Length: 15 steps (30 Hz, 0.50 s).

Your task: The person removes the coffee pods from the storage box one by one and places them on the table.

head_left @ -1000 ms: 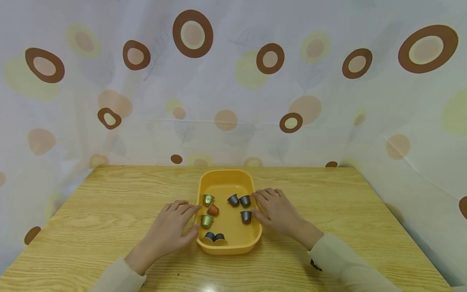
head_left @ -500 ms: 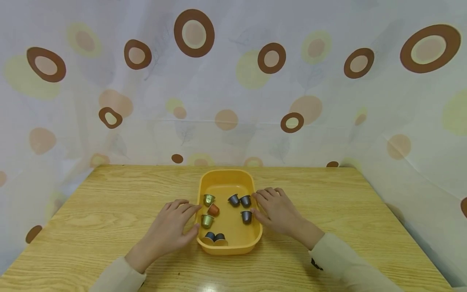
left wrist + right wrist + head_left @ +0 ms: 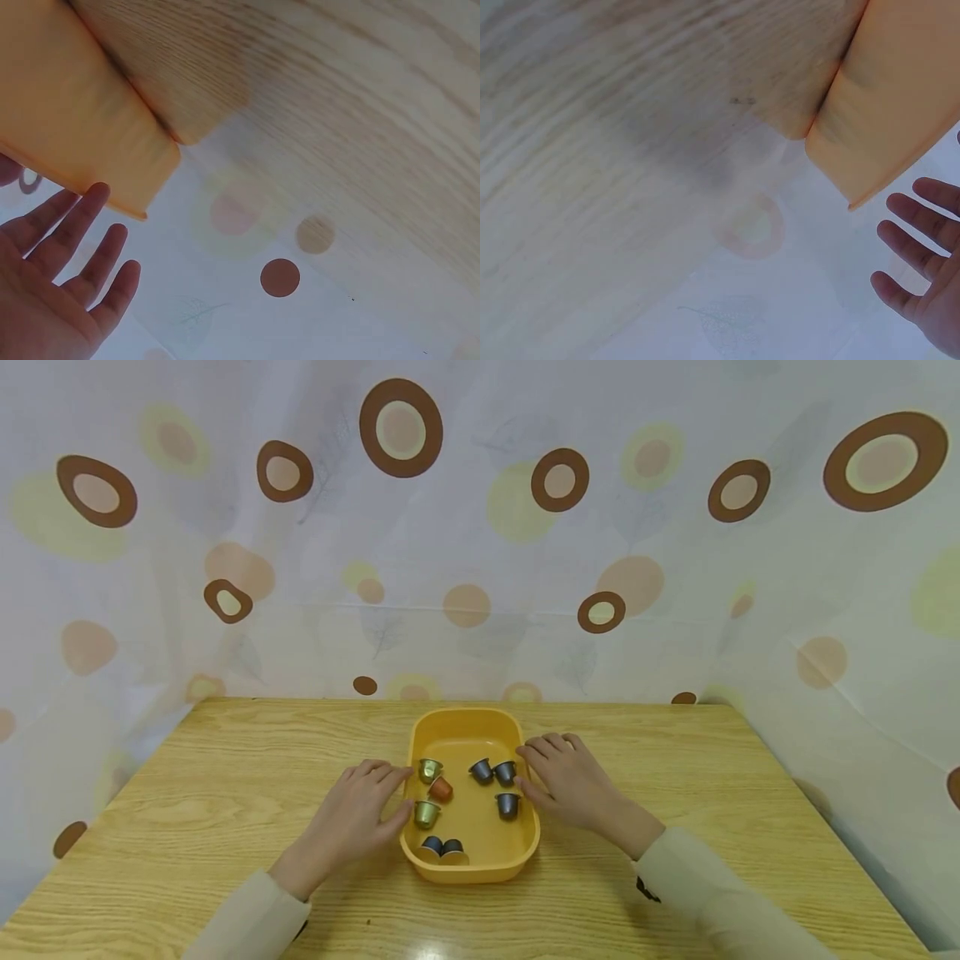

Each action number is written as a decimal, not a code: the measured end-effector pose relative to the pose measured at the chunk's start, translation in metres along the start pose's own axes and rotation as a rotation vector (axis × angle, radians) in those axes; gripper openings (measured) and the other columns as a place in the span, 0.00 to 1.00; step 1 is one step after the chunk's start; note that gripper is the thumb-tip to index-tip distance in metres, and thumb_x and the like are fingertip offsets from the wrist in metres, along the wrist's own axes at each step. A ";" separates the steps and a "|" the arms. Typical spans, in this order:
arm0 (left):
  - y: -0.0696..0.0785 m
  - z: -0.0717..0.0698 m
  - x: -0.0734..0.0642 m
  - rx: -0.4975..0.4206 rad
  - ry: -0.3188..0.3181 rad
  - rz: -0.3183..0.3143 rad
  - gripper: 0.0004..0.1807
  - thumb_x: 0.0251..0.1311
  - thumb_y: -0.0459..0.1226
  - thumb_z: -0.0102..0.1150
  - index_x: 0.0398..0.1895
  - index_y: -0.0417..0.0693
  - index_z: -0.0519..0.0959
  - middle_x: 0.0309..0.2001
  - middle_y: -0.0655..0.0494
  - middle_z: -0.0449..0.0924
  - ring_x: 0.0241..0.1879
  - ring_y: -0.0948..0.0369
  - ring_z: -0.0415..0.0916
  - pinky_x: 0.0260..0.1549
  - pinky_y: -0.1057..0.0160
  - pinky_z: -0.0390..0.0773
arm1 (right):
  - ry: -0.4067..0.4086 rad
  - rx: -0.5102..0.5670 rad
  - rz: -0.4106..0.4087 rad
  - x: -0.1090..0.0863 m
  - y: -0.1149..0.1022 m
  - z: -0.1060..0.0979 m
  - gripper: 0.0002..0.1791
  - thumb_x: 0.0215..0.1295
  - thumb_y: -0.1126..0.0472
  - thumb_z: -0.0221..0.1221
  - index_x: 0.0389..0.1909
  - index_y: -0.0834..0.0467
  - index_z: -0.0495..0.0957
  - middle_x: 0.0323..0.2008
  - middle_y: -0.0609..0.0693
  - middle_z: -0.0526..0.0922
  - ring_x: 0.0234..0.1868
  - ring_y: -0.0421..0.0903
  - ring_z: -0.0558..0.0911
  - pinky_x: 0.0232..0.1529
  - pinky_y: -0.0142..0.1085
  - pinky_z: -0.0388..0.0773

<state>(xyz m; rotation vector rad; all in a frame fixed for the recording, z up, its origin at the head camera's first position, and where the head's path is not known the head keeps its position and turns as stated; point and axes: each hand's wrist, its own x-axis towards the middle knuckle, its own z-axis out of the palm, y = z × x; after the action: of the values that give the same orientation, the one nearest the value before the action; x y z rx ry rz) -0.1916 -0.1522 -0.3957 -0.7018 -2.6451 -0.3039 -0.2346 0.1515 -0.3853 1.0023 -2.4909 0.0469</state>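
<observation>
A yellow plastic tray (image 3: 472, 831) with raised walls stands on the table, coffee capsules lying inside. Along its left wall are two green-gold capsules (image 3: 427, 814) and an orange capsule (image 3: 441, 789). Three dark grey-blue capsules (image 3: 507, 807) lie toward the right wall, and two dark capsules (image 3: 452, 847) sit in the near left corner. My left hand (image 3: 345, 818) is at the tray's left rim, fingers spread and extended in the left wrist view, a fingertip at the rim. Opposite it, my right hand (image 3: 573, 789) has relaxed fingertips at the right rim; contact there is hard to tell.
The wooden table (image 3: 262, 777) extends to both sides of the tray and in front of it. A patterned cloth (image 3: 465, 527) hangs behind the table and along its sides.
Both hands have shifted slightly farther away from me along the tray's rims, the left also a little to the right. The tray and capsules have hardly moved.
</observation>
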 end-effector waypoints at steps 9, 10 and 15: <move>-0.003 0.005 0.010 0.006 0.029 -0.009 0.20 0.58 0.47 0.53 0.51 0.50 0.77 0.45 0.56 0.80 0.48 0.55 0.73 0.48 0.52 0.72 | 0.004 -0.024 -0.039 0.010 -0.001 -0.006 0.20 0.61 0.49 0.55 0.50 0.56 0.75 0.47 0.50 0.78 0.50 0.49 0.75 0.52 0.48 0.69; -0.003 0.005 0.010 0.007 0.033 -0.010 0.19 0.58 0.47 0.53 0.51 0.50 0.77 0.45 0.56 0.80 0.48 0.55 0.73 0.48 0.52 0.72 | -0.002 -0.027 -0.044 0.011 -0.002 -0.007 0.20 0.61 0.49 0.55 0.50 0.55 0.75 0.48 0.50 0.78 0.50 0.49 0.75 0.52 0.48 0.70; -0.004 0.009 0.015 0.022 0.049 -0.016 0.19 0.58 0.46 0.54 0.50 0.50 0.78 0.44 0.56 0.81 0.47 0.55 0.73 0.47 0.52 0.72 | -0.031 -0.009 -0.078 0.016 -0.004 -0.008 0.19 0.61 0.50 0.56 0.50 0.55 0.75 0.47 0.49 0.78 0.50 0.49 0.75 0.52 0.47 0.70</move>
<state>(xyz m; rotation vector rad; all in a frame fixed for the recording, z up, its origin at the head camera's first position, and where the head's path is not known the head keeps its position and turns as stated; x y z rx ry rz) -0.2083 -0.1466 -0.3980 -0.6574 -2.6050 -0.2921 -0.2392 0.1397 -0.3715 1.1031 -2.4749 -0.0045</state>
